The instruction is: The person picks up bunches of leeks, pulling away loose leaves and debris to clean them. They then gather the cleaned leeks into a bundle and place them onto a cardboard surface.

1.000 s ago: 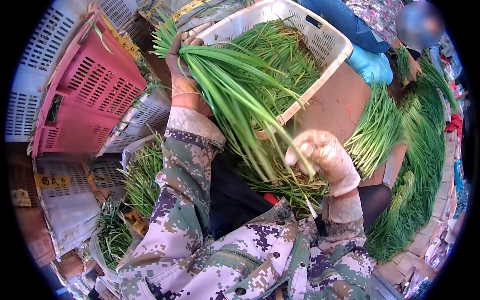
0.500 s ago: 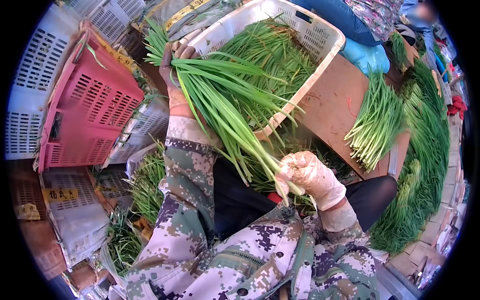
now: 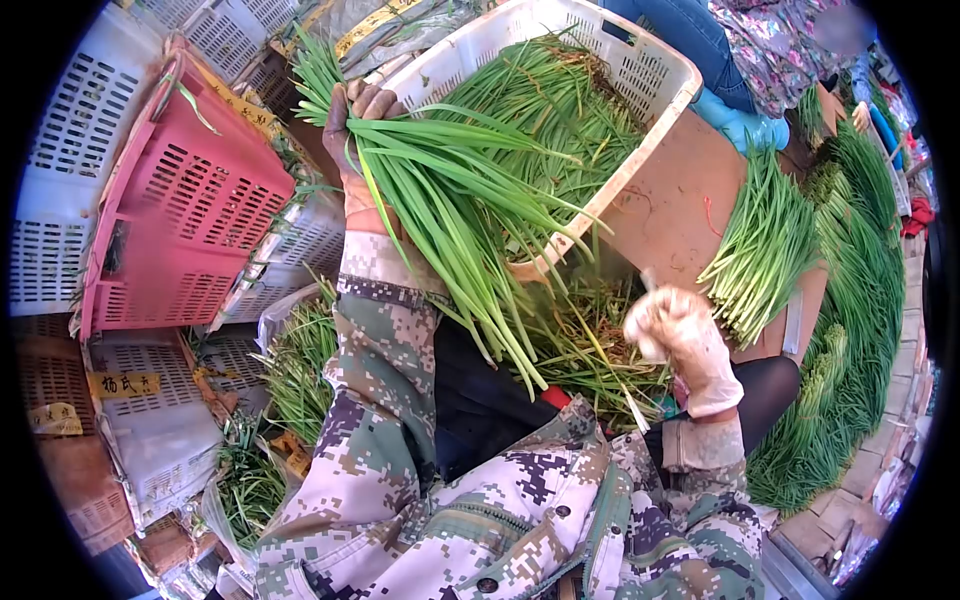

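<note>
My left hand [image 3: 358, 112], in a dark stained glove, grips a bunch of green garlic chives [image 3: 430, 190] near its leafy end. The pale stalk ends fan down to the right over my lap. My right hand [image 3: 685, 340], in a dirty whitish glove, is raised beside my knee with its fingers curled, slightly blurred. Whether it holds anything I cannot tell. Left of that hand, a thin yellowed stalk [image 3: 600, 350] with a white end slants downward. Loose trimmings [image 3: 590, 310] form a heap beneath.
Ahead stands a white crate [image 3: 545, 255] of loose chives. A brown board [image 3: 665, 190] bears a neat chive bundle [image 3: 765, 245]; long chive piles [image 3: 850, 290] line the right. Pink [image 3: 190, 200] and white crates [image 3: 80, 150] stack at left. Another person's leg [image 3: 690, 50] is beyond the crate.
My right hand has left the stalk ends and moved right. The stalks now hang loose and spread out from my left hand, which stays put. A yellowed stalk shows between the hands.
</note>
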Action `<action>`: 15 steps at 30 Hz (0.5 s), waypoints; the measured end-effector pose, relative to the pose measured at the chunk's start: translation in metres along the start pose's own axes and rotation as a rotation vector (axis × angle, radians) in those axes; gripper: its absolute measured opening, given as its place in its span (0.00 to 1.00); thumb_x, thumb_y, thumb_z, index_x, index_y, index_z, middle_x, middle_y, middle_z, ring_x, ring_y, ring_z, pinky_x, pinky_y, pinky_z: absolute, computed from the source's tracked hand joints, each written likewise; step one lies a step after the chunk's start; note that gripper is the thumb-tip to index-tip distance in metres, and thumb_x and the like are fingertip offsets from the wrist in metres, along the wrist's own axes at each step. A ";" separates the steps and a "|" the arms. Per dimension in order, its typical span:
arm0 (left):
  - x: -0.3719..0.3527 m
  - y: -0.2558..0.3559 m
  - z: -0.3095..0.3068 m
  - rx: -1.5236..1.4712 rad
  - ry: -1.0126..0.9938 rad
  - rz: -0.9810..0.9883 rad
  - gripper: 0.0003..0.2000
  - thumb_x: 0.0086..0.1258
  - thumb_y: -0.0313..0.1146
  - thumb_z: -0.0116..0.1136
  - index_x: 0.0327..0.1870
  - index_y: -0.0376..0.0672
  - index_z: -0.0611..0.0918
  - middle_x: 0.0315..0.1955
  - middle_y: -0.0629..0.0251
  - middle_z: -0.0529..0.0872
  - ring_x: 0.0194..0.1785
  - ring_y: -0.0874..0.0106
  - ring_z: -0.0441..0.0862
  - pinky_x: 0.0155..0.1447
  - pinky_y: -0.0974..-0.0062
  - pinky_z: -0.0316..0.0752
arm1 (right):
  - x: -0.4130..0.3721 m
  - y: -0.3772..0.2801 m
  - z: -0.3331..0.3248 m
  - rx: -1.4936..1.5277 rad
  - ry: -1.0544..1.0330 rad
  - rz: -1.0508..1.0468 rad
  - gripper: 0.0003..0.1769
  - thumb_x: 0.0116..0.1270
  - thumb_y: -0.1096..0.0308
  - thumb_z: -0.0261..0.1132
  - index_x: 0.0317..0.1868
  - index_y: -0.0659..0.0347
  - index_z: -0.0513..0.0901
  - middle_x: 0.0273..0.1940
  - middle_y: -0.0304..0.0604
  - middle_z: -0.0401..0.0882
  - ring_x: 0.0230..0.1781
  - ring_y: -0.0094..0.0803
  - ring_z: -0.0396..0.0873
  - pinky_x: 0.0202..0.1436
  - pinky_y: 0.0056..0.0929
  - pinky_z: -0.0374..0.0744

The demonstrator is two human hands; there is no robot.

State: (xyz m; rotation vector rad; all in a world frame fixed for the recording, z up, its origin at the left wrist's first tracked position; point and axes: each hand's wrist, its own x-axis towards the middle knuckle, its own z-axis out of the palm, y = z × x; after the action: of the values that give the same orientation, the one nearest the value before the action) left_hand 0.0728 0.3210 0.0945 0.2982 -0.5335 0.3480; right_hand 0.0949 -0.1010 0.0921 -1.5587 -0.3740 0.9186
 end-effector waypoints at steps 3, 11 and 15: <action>-0.001 -0.006 0.006 0.082 0.045 0.027 0.13 0.76 0.41 0.44 0.31 0.44 0.69 0.19 0.76 0.66 0.25 0.79 0.65 0.32 0.78 0.62 | 0.049 -0.002 0.002 -0.338 0.255 -0.302 0.07 0.66 0.66 0.64 0.40 0.60 0.80 0.34 0.37 0.84 0.31 0.24 0.79 0.44 0.27 0.77; 0.001 -0.012 0.008 0.074 0.093 0.038 0.13 0.76 0.41 0.46 0.33 0.43 0.72 0.17 0.76 0.65 0.23 0.79 0.65 0.30 0.78 0.62 | 0.173 -0.023 0.025 -1.027 0.414 -1.049 0.25 0.55 0.66 0.71 0.55 0.55 0.78 0.51 0.45 0.81 0.52 0.40 0.78 0.61 0.38 0.73; 0.002 -0.013 0.007 0.026 0.045 0.006 0.13 0.75 0.41 0.47 0.33 0.42 0.73 0.18 0.77 0.64 0.24 0.79 0.65 0.32 0.79 0.61 | 0.196 -0.010 0.032 -0.997 0.365 -1.085 0.18 0.56 0.68 0.69 0.49 0.55 0.81 0.42 0.43 0.82 0.45 0.42 0.79 0.52 0.39 0.75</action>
State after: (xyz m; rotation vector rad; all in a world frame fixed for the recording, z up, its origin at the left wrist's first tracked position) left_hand 0.0764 0.3073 0.0992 0.3127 -0.4856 0.3668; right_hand 0.1989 0.0597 0.0365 -1.9306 -1.3643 -0.4984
